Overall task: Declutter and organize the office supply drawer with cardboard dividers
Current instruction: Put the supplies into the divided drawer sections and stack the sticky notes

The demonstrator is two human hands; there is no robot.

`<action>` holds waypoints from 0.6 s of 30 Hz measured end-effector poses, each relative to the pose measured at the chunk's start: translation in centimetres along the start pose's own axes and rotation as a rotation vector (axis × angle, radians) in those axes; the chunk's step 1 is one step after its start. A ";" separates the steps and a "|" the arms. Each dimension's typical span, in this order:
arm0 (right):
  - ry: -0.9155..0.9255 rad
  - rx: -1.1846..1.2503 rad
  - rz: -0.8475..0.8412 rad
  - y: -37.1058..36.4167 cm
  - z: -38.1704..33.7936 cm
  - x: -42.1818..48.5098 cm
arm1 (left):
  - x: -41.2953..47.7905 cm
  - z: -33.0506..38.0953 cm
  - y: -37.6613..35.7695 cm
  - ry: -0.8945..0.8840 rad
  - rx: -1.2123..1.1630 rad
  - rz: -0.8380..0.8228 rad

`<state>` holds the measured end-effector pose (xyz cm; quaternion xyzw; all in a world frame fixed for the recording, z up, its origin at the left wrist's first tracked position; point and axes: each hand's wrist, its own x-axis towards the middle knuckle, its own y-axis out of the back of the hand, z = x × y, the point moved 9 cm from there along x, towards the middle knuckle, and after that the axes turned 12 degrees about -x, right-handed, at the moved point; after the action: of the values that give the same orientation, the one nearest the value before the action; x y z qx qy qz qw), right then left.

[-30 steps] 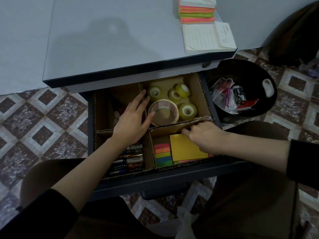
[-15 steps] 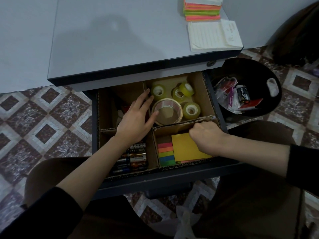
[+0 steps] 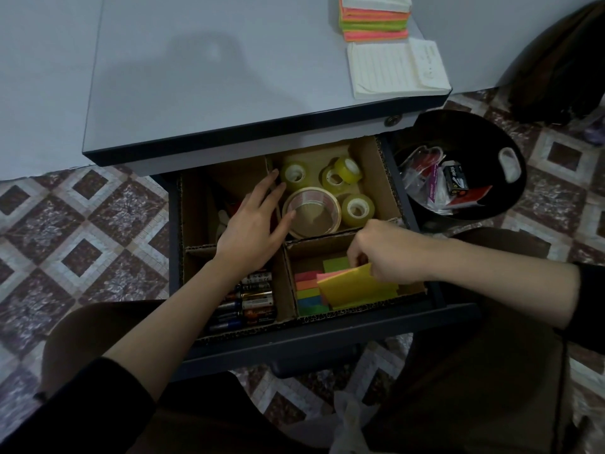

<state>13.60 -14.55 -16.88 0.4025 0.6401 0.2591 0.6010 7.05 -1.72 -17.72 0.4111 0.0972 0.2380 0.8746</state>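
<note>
Right hand (image 3: 389, 253): fingers pinch the yellow pad (image 3: 355, 286), tilted, in the drawer's (image 3: 311, 343) lower-right compartment, mid-frame. Left hand (image 3: 252, 231) flat, fingers straight, over the divider (image 3: 322, 240). We judge: lay pad flat, square against cardboard.

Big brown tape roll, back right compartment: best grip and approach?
Come from straight above. The large tape roll lies flat with its core open upward, so pinch the ring wall, one finger inside the core. Small tape rolls crowd its far and right sides, and the left hand touches its left rim, so the near side probably suits best.
</note>
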 end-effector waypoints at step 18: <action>-0.053 -0.382 -0.030 -2.1 0.1 1.1 | 0.1 -0.1 0.0 -0.018 0.013 0.014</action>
<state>13.29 -14.80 -19.19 0.2783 0.5692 0.3563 0.6868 7.09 -1.55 -17.77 0.4194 0.0880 0.2399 0.8711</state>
